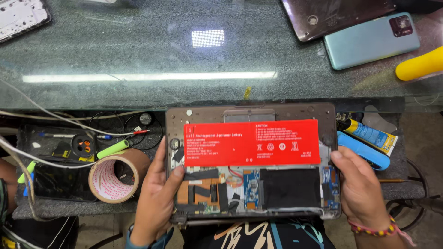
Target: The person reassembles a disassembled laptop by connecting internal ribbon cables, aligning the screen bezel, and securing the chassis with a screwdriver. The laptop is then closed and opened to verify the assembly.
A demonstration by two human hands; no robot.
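Bright overhead light; tube and LED panel glare on my glass counter [138,50]. Sharp pic, soft shadows, slight edge bend.

The opened tablet [251,163] shows a dull grey-brown metal-looking frame, scuffed at the edges; its battery [251,142] wears a smooth red label with a soft sheen, and matt black tape strips and a matt black pad lie below beside a blue circuit board [251,189]. The tabletop [138,50] is glossy glass over speckled grey, mirroring lamps. The tape roll [115,177] is brown, slightly shiny plastic on a paper core. The phone [371,40] has a satin pale-blue back
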